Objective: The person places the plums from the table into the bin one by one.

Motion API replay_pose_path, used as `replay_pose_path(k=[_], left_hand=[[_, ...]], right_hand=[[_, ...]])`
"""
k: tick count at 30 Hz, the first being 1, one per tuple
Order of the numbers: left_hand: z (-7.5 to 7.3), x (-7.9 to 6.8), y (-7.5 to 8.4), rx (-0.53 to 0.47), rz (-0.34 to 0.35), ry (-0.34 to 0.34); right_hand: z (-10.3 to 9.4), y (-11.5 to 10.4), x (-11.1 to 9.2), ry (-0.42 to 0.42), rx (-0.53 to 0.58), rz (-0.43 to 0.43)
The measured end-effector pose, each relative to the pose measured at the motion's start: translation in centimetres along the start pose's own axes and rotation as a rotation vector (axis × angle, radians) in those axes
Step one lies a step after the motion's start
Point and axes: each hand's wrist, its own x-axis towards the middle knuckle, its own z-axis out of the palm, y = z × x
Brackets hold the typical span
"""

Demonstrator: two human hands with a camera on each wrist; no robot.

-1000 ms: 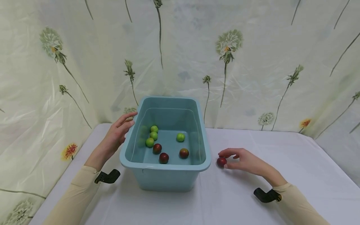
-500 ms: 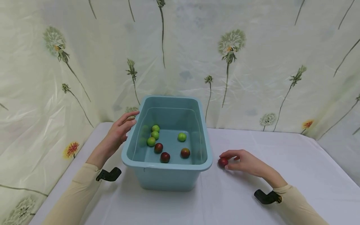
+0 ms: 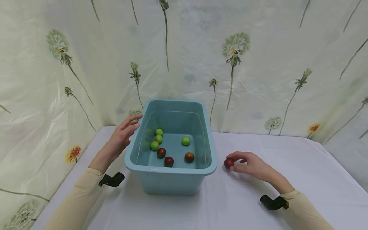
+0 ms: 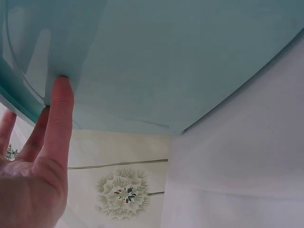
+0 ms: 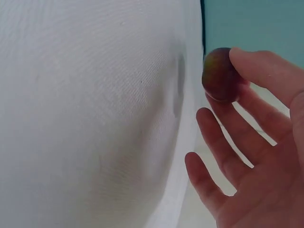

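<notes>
My right hand (image 3: 253, 166) pinches a dark red plum (image 3: 228, 163) between thumb and fingertips, low over the tablecloth to the right of a blue plastic tub (image 3: 171, 170). The right wrist view shows a greenish patch on this plum (image 5: 218, 73), the thumb on one side and fingers behind. Along the tub's left side my left hand (image 3: 118, 143) reaches with extended fingers at the rim. In the left wrist view a digit of the left hand (image 4: 35, 190) touches the tub's outer wall (image 4: 142, 71). Inside the tub lie several green plums (image 3: 154, 145) and three dark reddish ones (image 3: 168, 161).
The table (image 3: 244, 207) is covered with a white cloth. Behind it and on the left hangs a flower-patterned curtain (image 3: 189, 48). Each wrist carries a black camera mount, one of them the right mount (image 3: 273, 202).
The right fingers have closed in on the plum, which has shifted slightly up and right in the head view. The left hand stays at the tub; the head view has shifted a little.
</notes>
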Motion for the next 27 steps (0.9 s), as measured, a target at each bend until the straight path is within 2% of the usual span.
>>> replay_pose_path(k=[7,19,27], left_hand=[[0.0,-0.1,0.0,0.01,0.002,-0.001],[0.0,0.0,-0.1,0.015,-0.001,0.002],[0.0,0.0,-0.1,0.014,0.0,0.001]], right_hand=[[0.3,0.1,0.1,0.031,0.008,0.003],[0.3,-0.7,0.6,0.184,0.047,-0.018],[0.2,-1.8,0.9,0.242,0.097,0.012]])
